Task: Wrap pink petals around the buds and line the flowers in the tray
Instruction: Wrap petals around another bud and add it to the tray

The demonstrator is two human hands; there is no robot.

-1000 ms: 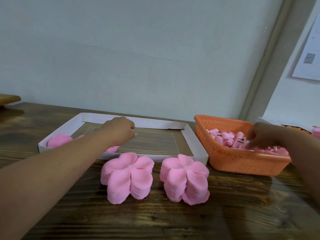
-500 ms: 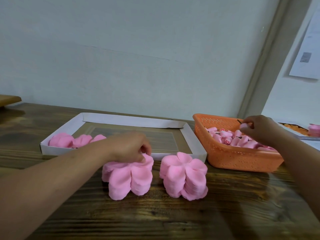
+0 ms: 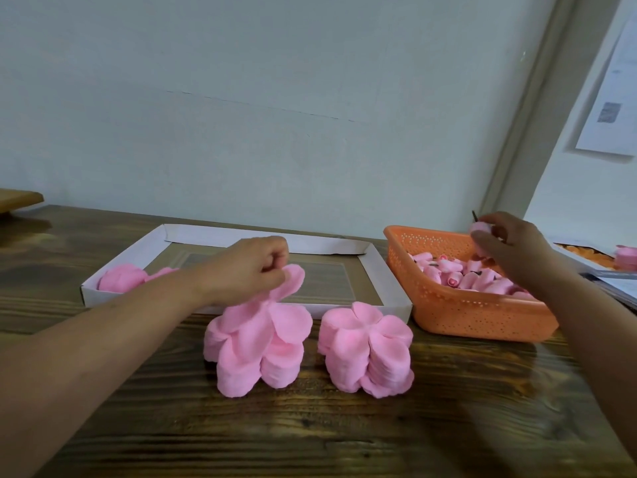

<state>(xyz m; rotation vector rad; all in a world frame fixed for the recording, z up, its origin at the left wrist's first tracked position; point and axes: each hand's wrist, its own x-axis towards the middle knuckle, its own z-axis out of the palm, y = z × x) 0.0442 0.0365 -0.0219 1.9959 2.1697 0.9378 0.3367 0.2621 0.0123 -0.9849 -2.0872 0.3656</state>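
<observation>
Step, petal pick-up: left hand (image 3: 253,267) fingers pinch one petal sheet (image 3: 272,305) just above its stack (image 3: 255,350), best peeled slowly to free a single layer; right hand (image 3: 506,250) fingers grip a bud (image 3: 480,228) over the basket (image 3: 458,312).

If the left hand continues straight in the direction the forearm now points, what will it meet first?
The left hand, which pinches a petal sheet off the left stack, points up and right over the white tray. It would probably meet the tray's far right wall first, then the orange basket; depth is unclear.
</observation>
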